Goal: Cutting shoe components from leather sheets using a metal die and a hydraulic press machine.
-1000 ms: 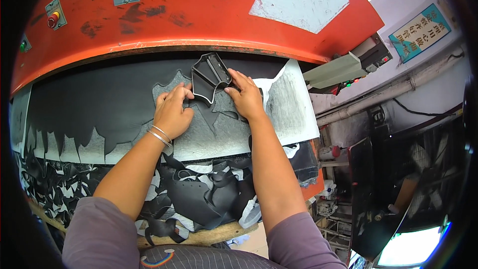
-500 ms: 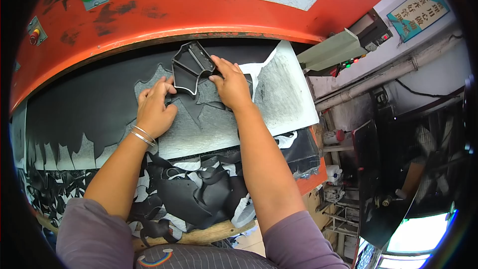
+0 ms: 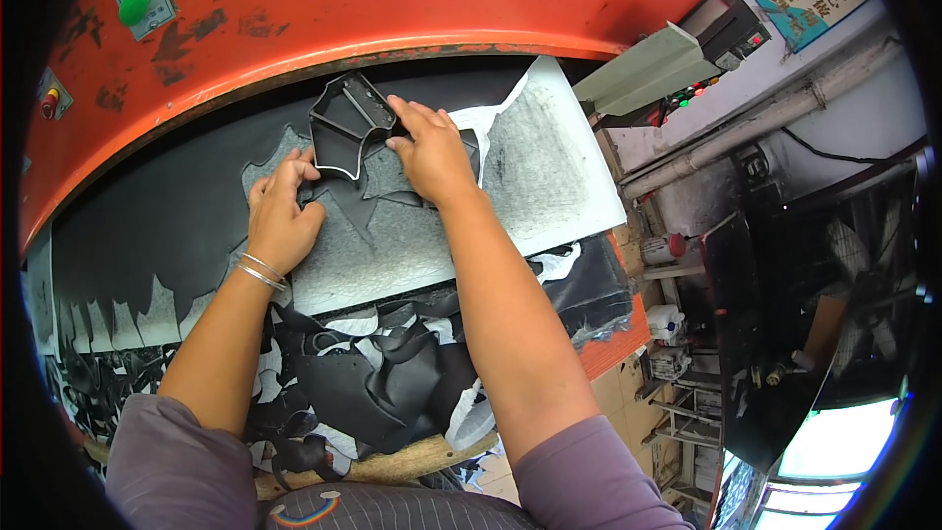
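Observation:
A dark metal cutting die [image 3: 340, 128] with pale lower edges and inner crossbars lies on black sheet material [image 3: 147, 206] over a whitish board [image 3: 549, 157]. My right hand [image 3: 434, 152] grips the die's right side, thumb low and fingers along the outer wall. On the other side, my left hand [image 3: 285, 216] holds the die's lower left edge with its fingertips, the thumb standing apart. Around the die, the black sheet has jagged cut-outs that show grey board below. The fingertips of my right hand are partly hidden behind the die's wall.
A red-orange machine body [image 3: 324, 0] with a green push button [image 3: 134, 7] spans the far side. Black and white scraps [image 3: 373, 383] heap up at the near edge, above a wooden bar [image 3: 422, 461]. A grey metal arm [image 3: 648, 69] juts in at the right.
The whole view has shifted and turned slightly. The die and both hands keep about the same place on the sheet, with no clear change in grip.

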The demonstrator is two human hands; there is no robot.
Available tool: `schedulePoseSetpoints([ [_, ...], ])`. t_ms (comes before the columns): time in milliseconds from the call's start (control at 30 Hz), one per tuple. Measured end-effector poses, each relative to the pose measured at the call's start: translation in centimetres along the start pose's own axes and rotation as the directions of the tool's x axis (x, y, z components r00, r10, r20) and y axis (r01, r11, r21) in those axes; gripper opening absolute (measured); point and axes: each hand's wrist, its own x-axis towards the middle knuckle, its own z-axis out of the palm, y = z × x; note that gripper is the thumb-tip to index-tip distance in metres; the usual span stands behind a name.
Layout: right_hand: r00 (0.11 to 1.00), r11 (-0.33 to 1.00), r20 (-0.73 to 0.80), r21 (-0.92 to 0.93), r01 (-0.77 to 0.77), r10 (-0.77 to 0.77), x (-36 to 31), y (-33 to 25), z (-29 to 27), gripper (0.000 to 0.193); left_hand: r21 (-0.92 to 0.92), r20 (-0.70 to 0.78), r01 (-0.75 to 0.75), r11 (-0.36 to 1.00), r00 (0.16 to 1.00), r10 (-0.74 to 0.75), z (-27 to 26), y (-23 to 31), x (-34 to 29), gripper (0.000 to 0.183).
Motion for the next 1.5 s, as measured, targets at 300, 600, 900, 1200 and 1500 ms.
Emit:
schedulePoseSetpoints([
  [300,1.000,0.999,-0.002,0.046,0.023,-0.023,-0.1,0.5,-0.2,0.051,-0.050,-0.055,-0.017,0.999,0.998,0.014,0.5,0.5,-0.2,0.031],
  [600,1.000,1.000,0.010,-0.016,0.021,-0.021,-0.1,1.1,-0.1,0.049,-0.159,-0.122,-0.023,0.987,0.993,0.004,0.0,1.0,-0.5,0.025],
  [900,1.000,0.998,0.026,-0.063,0.002,0.000,0.3,0.5,-0.4,0.047,-0.148,-0.107,-0.046,0.988,0.994,0.030,-0.1,0.3,-0.5,0.027],
  [1200,0.992,0.987,0.083,0.116,-0.107,0.098,0.2,1.1,-0.5,0.054,-0.332,-0.101,-0.014,0.943,0.995,-0.021,-0.8,-0.8,-0.8,0.038],
  [1500,0.986,0.976,-0.014,0.142,0.165,-0.165,3.6,-13.8,-2.3,0.051,-0.651,-0.674,-0.055,0.757,0.502,-0.542,-19.5,-15.4,-5.0,0.038],
])
